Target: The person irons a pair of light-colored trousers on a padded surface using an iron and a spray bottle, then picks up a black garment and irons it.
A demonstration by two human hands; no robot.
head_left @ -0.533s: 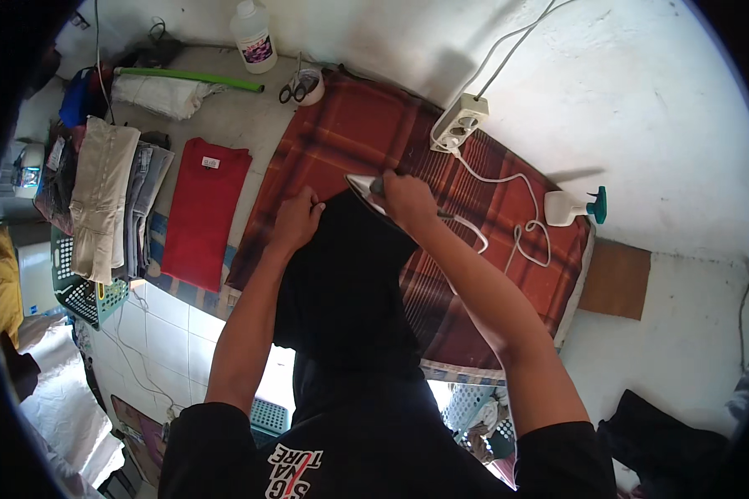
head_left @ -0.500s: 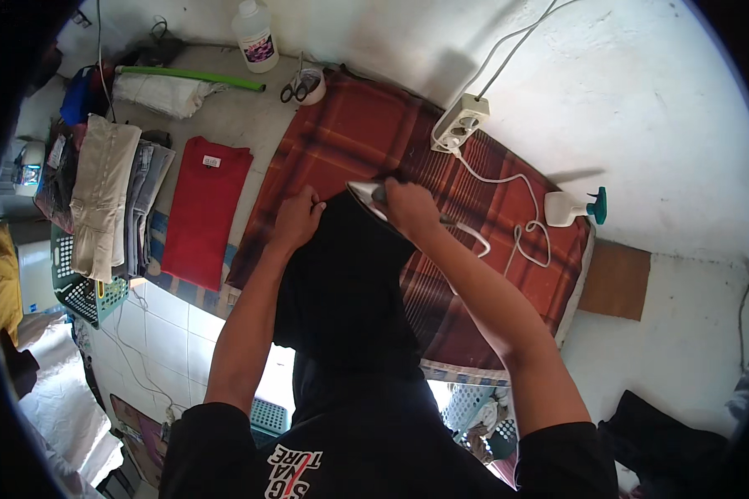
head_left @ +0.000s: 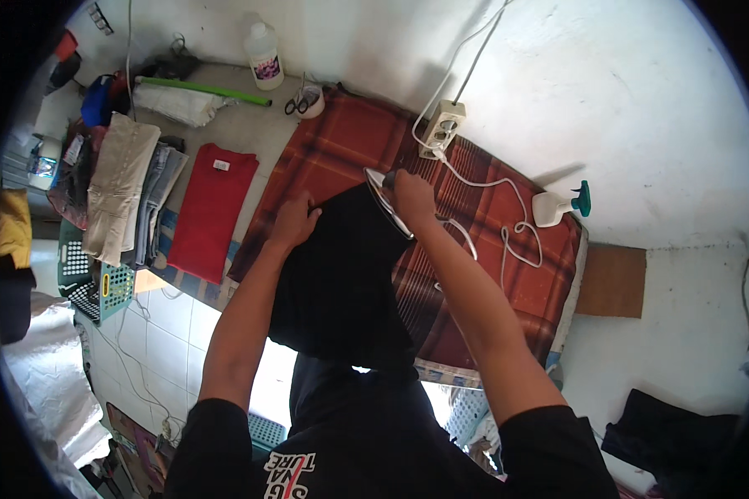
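A black garment [head_left: 341, 274] lies over the near part of the red checked cloth and hangs past the front edge. My right hand [head_left: 412, 198] is closed round the handle of an iron [head_left: 384, 204], whose pale soleplate edge shows along the garment's far right side, tip pointing away from me. At the garment's far left corner is my left hand [head_left: 295, 221], fingers bent at the fabric edge and thumb over the black cloth. The white cord [head_left: 466, 237] trails from behind the iron. The soleplate's underside is hidden.
A power strip [head_left: 441, 129] leans at the wall, with a spray bottle [head_left: 558, 206] farther right. To the left lie a folded red shirt [head_left: 216, 212] and folded trousers [head_left: 121, 191]. Scissors stand in a tape roll [head_left: 310, 103] beside a clear bottle [head_left: 265, 58].
The iron has slid slightly right along the garment and turned, its side now showing along the edge. My left hand stays at the corner. The whole view has shifted a little.
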